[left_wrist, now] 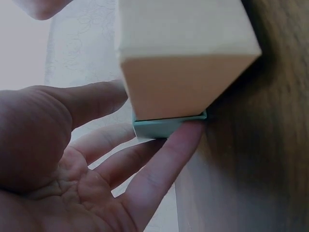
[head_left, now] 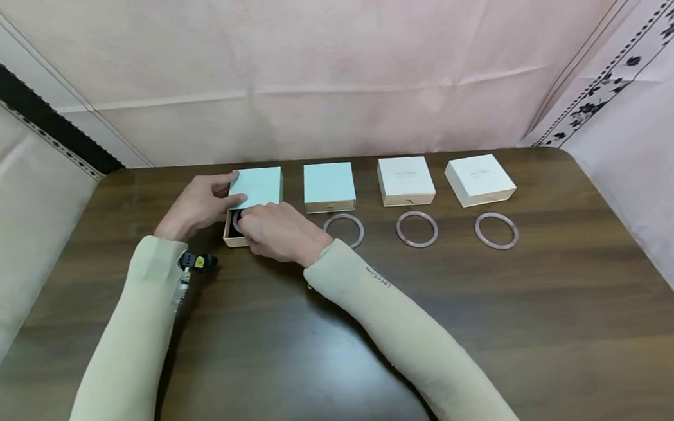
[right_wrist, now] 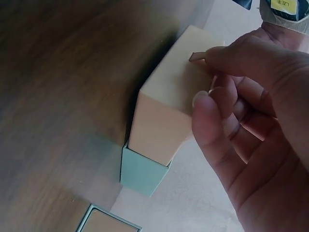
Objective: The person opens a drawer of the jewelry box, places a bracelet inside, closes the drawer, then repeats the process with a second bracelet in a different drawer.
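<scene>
At the left of the row of boxes, my left hand grips the teal sleeve of a drawer-style gift box, its fingers along the side. The cream drawer sticks well out of the sleeve toward me. My right hand is at the drawer's front, pinching the small ribbon pull tab between thumb and finger. Inside the drawer, part of a pale bangle shows over a dark lining; my right hand hides the rest.
To the right stand a second teal box and two white boxes, one straight and one turned, all shut. Before them lie three pale lilac bangles: left, middle and right. A pale cloth hangs behind the wooden table.
</scene>
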The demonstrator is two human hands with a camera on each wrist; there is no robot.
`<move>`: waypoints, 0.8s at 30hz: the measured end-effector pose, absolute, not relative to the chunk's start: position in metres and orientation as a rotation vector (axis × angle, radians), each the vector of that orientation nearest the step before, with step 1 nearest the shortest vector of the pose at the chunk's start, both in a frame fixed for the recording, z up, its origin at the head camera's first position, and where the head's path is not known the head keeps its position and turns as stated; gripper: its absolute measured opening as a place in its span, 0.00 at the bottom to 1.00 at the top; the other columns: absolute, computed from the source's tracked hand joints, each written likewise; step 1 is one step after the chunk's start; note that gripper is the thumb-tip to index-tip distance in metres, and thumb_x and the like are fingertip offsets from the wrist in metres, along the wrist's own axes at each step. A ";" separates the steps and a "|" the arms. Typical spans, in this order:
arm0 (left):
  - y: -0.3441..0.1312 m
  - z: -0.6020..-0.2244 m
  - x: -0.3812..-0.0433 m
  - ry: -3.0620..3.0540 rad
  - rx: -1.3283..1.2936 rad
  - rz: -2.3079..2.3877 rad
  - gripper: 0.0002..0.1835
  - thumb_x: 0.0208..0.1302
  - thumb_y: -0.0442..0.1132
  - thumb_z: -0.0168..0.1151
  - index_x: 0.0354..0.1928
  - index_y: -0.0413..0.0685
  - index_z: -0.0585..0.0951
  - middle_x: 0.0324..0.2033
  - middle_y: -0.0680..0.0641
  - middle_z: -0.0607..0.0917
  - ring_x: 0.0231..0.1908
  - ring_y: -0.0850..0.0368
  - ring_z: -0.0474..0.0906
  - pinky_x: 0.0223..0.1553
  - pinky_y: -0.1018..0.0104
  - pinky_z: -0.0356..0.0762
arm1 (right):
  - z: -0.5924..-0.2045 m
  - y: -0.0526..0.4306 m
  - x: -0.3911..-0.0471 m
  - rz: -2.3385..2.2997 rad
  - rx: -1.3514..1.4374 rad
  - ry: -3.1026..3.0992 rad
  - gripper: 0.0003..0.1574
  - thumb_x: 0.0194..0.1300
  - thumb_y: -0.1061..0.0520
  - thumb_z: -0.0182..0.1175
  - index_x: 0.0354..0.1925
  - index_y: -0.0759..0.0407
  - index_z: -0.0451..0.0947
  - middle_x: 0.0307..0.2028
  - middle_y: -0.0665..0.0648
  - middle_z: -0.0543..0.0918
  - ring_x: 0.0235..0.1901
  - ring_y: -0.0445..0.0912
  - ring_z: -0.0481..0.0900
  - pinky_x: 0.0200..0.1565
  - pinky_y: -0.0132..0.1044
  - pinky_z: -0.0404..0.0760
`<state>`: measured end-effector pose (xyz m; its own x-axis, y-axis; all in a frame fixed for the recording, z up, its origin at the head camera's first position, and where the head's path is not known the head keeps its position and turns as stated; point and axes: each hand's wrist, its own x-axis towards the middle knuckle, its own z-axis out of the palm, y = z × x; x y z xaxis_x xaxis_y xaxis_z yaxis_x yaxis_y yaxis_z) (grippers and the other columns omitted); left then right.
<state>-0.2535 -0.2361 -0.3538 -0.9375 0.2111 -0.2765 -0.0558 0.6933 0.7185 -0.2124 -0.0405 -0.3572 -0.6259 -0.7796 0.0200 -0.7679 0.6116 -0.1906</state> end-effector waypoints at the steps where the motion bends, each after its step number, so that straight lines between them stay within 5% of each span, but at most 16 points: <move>1: -0.238 -0.353 -0.253 2.566 0.130 1.097 0.38 0.77 0.48 0.58 0.81 0.54 0.53 0.77 0.35 0.62 0.71 0.40 0.69 0.56 0.51 0.83 | -0.357 -0.043 -0.212 -0.291 -1.323 2.761 0.17 0.71 0.61 0.58 0.24 0.48 0.75 0.27 0.45 0.77 0.25 0.40 0.72 0.30 0.33 0.71; 24: -0.237 -0.353 -0.251 2.582 0.152 1.092 0.38 0.77 0.48 0.58 0.81 0.54 0.54 0.77 0.36 0.61 0.72 0.39 0.66 0.54 0.53 0.84 | -0.356 -0.045 -0.214 -0.281 -1.294 2.771 0.20 0.68 0.62 0.59 0.20 0.48 0.72 0.23 0.44 0.73 0.23 0.40 0.67 0.28 0.33 0.68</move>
